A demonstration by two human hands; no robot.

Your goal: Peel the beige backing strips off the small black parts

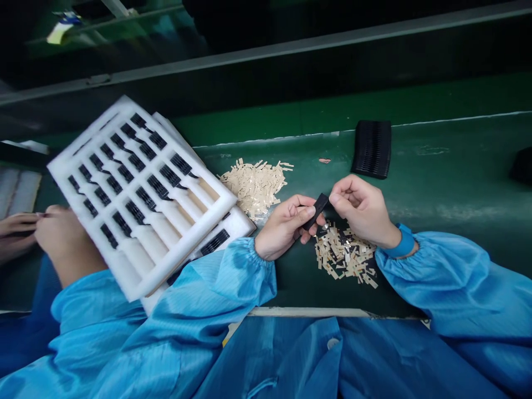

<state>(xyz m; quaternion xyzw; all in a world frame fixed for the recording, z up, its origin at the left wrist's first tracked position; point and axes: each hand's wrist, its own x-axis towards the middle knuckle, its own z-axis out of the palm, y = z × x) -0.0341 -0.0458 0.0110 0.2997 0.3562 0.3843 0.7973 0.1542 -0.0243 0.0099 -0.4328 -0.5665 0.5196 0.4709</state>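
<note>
We pinch a black strip [316, 211] | left hand [285, 228] low, fingers [310, 211] closed on it | right hand [361, 210] raised, fingertips [334, 198] closed on its top end | tan scraps [343, 255] below

The one camera sits on the person's head. It looks forward and down from above, over the blue sleeves [432, 271] and onto the green counter [440, 166]. It is close to the person's left hand [285, 228] and right hand [361, 210], so both hands look big and sit near the middle of the view.

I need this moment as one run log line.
left hand: black strip | right hand: same strip | beside: white foam tray
</note>
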